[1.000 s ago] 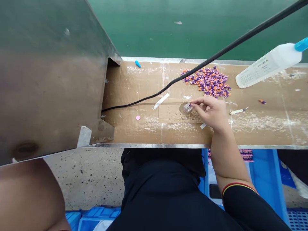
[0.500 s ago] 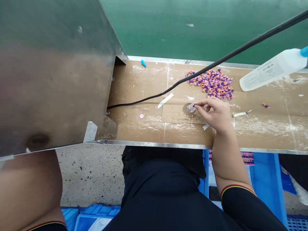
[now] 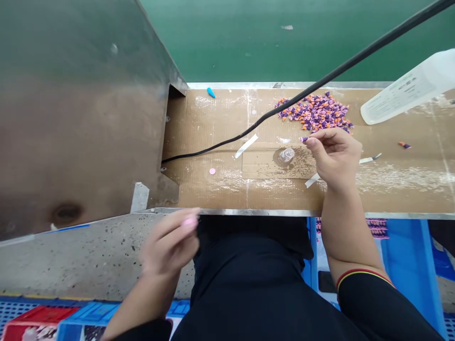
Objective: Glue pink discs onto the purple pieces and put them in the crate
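My right hand point(image 3: 336, 154) pinches a small purple-and-pink piece point(image 3: 304, 139) between thumb and forefinger. It is above the cardboard, just right of a small clear container point(image 3: 286, 155) on a wet patch. Behind that hand lies a heap of small purple, orange and pink pieces point(image 3: 325, 112). My left hand point(image 3: 172, 241), somewhat blurred, is closed with a small pink piece point(image 3: 189, 220) at its fingertips, in front of the table's near edge. A flat pink disc point(image 3: 212, 171) lies on the cardboard to the left.
A large metal housing point(image 3: 88, 118) stands at left. A black cable point(image 3: 263, 124) crosses above the cardboard-covered table point(image 3: 213, 194). A translucent bottle point(image 3: 401, 97) lies slanted at right. A blue cap point(image 3: 211, 93), a single piece point(image 3: 404, 145) and tape strips point(image 3: 246, 146) lie about. Blue bins point(image 3: 405, 255) stand below.
My right hand has moved away from the clear container, up and right, with the purple-and-pink piece in its fingers. My left hand has come into view from the left with a pink piece.
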The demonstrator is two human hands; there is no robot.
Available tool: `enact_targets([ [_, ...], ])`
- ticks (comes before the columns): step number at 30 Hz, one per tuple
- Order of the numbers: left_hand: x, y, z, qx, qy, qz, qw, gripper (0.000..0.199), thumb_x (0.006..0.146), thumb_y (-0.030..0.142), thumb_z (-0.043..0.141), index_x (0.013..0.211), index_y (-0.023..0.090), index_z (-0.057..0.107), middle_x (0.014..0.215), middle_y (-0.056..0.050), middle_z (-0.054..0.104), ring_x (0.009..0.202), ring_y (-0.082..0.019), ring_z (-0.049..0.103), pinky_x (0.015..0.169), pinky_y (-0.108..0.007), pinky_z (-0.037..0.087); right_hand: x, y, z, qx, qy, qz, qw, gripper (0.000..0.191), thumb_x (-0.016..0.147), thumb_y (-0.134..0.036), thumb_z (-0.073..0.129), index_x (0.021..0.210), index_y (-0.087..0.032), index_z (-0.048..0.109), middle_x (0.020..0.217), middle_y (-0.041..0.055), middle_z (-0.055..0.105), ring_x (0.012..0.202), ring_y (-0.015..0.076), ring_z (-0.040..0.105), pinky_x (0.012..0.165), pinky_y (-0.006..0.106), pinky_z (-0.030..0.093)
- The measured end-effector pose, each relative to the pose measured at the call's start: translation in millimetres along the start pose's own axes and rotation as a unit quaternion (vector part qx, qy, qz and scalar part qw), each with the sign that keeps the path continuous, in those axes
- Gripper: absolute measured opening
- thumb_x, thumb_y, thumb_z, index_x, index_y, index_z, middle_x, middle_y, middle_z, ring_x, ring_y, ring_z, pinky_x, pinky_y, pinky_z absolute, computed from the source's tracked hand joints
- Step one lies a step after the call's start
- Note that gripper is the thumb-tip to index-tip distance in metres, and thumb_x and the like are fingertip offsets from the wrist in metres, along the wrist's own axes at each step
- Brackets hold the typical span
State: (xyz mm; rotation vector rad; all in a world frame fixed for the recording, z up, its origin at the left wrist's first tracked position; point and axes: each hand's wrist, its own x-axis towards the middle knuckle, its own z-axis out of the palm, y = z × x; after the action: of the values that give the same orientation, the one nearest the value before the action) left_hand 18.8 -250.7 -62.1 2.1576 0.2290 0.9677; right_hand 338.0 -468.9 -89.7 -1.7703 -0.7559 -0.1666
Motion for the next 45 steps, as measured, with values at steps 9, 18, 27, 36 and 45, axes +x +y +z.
enact_targets([
  [9,74,-12,119.0,-0.300,-0.093,-0.131,0.940,0.012,0.098,0.028,0.084,0.103,0.018,0.081,0.094,-0.008,0.085,0.085,-0.019,0.085,0.080,-0.026,0.072,-11,-36,11,0.084,0.001,-0.017,0.996,0.024,0.106,-0.050,0.077,0.106,-0.026,0.080,0.093,0.0031,0.079,0.082,0.0173,0.078,0.071,0.033,0.067],
  [18,90,-28,142.7,-0.321,-0.077,-0.173,0.928,0.023,0.095,0.039,0.089,0.112,0.024,0.087,0.106,-0.009,0.085,0.093,-0.020,0.083,0.087,-0.034,0.073,-43,-49,61,0.182,0.028,0.007,0.983,0.008,0.108,-0.031,0.072,0.110,-0.026,0.079,0.106,0.0037,0.078,0.092,0.0172,0.082,0.069,0.028,0.071],
  [27,90,-39,139.0,-0.323,-0.066,-0.122,0.936,0.015,0.097,0.044,0.087,0.110,0.035,0.089,0.105,-0.006,0.084,0.101,-0.019,0.081,0.093,-0.035,0.070,-49,-57,69,0.220,-0.005,0.064,0.973,0.016,0.108,-0.041,0.073,0.113,-0.027,0.077,0.108,0.0021,0.078,0.089,0.0151,0.082,0.074,0.027,0.075],
  [36,84,-31,137.0,-0.414,-0.085,-0.317,0.849,0.039,0.080,0.055,0.100,0.105,0.027,0.090,0.105,-0.008,0.086,0.097,-0.021,0.083,0.093,-0.033,0.072,-59,-63,79,0.175,0.053,0.035,0.983,0.013,0.110,-0.038,0.070,0.114,-0.028,0.078,0.108,0.0037,0.083,0.095,0.0194,0.084,0.080,0.034,0.075],
  [45,81,-31,137.2,-0.481,-0.110,-0.389,0.778,0.040,0.078,0.058,0.101,0.098,0.026,0.088,0.099,-0.005,0.084,0.085,-0.014,0.074,0.085,-0.028,0.065,-61,-64,85,0.061,0.076,0.010,0.995,0.008,0.103,-0.031,0.076,0.106,-0.030,0.084,0.106,0.0042,0.088,0.095,0.0231,0.085,0.084,0.042,0.073],
])
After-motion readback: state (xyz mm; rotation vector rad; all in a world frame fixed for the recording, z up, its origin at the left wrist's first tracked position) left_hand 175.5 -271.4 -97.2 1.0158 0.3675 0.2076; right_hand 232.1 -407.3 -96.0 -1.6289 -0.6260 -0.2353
